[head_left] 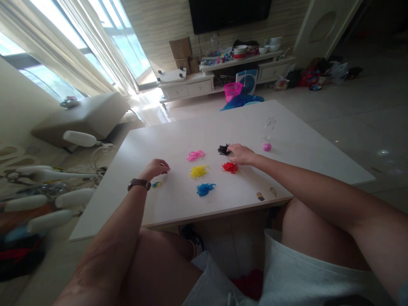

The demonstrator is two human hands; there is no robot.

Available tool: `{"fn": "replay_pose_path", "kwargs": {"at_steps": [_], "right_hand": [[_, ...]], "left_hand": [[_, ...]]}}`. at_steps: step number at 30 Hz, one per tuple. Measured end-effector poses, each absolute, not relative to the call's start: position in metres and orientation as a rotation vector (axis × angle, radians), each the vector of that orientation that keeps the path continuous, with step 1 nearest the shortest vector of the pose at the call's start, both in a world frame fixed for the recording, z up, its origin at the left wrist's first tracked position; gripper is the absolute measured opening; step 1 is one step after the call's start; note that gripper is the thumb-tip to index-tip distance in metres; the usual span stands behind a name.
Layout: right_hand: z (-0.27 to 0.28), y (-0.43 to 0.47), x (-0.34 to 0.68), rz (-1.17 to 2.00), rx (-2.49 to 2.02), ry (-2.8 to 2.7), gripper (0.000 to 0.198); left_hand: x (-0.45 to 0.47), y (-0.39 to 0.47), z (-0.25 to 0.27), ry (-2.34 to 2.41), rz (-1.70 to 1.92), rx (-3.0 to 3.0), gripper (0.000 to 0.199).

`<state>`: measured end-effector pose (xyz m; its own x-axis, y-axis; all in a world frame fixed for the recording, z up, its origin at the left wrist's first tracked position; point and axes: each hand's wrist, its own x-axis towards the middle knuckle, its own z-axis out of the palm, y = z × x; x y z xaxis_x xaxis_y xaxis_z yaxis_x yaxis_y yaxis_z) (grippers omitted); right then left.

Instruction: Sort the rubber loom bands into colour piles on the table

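My right hand point(241, 154) reaches over the table with its fingertips pinched at the edge of a pile of black rubber bands point(223, 149). Just below it lies a red pile of bands point(230, 167). Left of these are a pink pile point(195, 155), a yellow pile point(199, 171) and a blue pile point(205, 189). My left hand point(156, 168), with a watch on the wrist, hovers at or rests on the table's left part. Its fingers are curled together; whatever is between them is too small to make out. A few mixed coloured bands point(156, 184) lie beside that wrist.
The white table point(178, 208) carries a pink round object point(267, 146) and a clear plastic container point(270, 124) at the right. Two stickers point(260, 196) are at the near edge. A white lamp-like fixture point(81, 138) stands left; a pink basket point(232, 91) is beyond the table.
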<state>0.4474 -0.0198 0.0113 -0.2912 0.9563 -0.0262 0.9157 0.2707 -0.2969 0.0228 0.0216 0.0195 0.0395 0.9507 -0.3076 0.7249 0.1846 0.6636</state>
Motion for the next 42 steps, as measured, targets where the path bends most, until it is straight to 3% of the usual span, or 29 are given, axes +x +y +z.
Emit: {"fn": "replay_pose_path", "kwargs": {"at_steps": [11,19,28,31,35,42], "right_hand": [[0.011,-0.02,0.447,0.394,-1.757,-2.398,0.039],[0.017,-0.022,0.445,0.401,-1.761,-2.388,0.039],[0.019,-0.022,0.446,0.384,-1.766,-2.41,0.036],[0.017,-0.022,0.446,0.383,-1.768,-2.41,0.035],[0.015,-0.022,0.446,0.383,-1.766,-2.411,0.034],[0.016,-0.023,0.445,0.406,-1.774,-2.426,0.034]], "left_hand": [[0.08,0.03,0.023,1.639,0.48,1.81,0.015],[0.105,0.021,0.031,1.473,0.54,1.996,0.037],[0.05,0.036,0.031,1.788,0.022,2.074,0.028],[0.025,0.029,0.033,1.891,-0.221,1.843,0.037],[0.009,0.013,0.033,1.882,-0.253,1.641,0.047],[0.004,0.013,0.023,1.871,-0.237,1.541,0.032]]}}
